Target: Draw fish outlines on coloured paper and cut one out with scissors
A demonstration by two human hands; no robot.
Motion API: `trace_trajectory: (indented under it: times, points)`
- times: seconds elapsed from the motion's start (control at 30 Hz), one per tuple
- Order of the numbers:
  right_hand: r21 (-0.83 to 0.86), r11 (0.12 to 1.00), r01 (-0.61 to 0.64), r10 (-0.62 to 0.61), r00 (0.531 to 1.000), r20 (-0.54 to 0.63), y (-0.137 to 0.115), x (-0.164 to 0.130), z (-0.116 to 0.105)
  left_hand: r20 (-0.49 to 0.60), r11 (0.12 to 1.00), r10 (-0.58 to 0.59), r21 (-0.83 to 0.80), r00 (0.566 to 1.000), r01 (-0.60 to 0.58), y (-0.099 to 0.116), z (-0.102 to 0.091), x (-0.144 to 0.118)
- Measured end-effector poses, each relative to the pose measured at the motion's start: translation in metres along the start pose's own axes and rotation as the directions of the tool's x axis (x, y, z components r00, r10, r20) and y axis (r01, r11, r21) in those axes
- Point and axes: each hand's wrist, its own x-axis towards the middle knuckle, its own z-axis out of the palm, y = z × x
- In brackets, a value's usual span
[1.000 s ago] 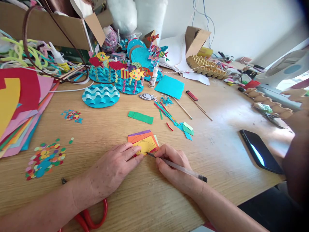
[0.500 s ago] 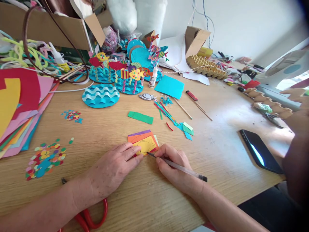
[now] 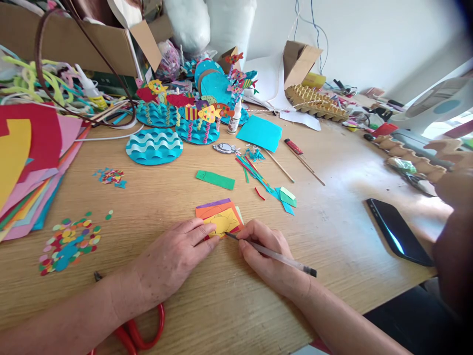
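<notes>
A small stack of coloured paper pieces lies near the front of the wooden table, with a yellow piece (image 3: 224, 222) on top that carries a drawn fish outline. My left hand (image 3: 173, 256) lies flat with its fingertips pressing on the stack's left edge. My right hand (image 3: 264, 251) grips a clear pen (image 3: 281, 257), whose tip touches the lower edge of the yellow piece. The pen's rear end points right, over my wrist.
Red scissors (image 3: 138, 333) lie under my left forearm. Paper confetti (image 3: 68, 241) and coloured sheets (image 3: 25, 162) are at the left. Blue wave discs with paper fish (image 3: 154, 145), a glue bottle (image 3: 234, 118) and strips sit farther back. A phone (image 3: 397, 236) lies at right, near another person's arm (image 3: 453, 246).
</notes>
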Motion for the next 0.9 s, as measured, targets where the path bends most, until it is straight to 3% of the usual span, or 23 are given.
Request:
trace_trajectory:
  times: [0.9]
  points:
    - [0.023, 0.999, -0.023, 0.023, 1.000, -0.013, 0.0009, 0.0008, -0.0005, 0.003, 1.000, -0.002, 0.024, 1.000, 0.002, -0.0001, 0.0003, -0.0001]
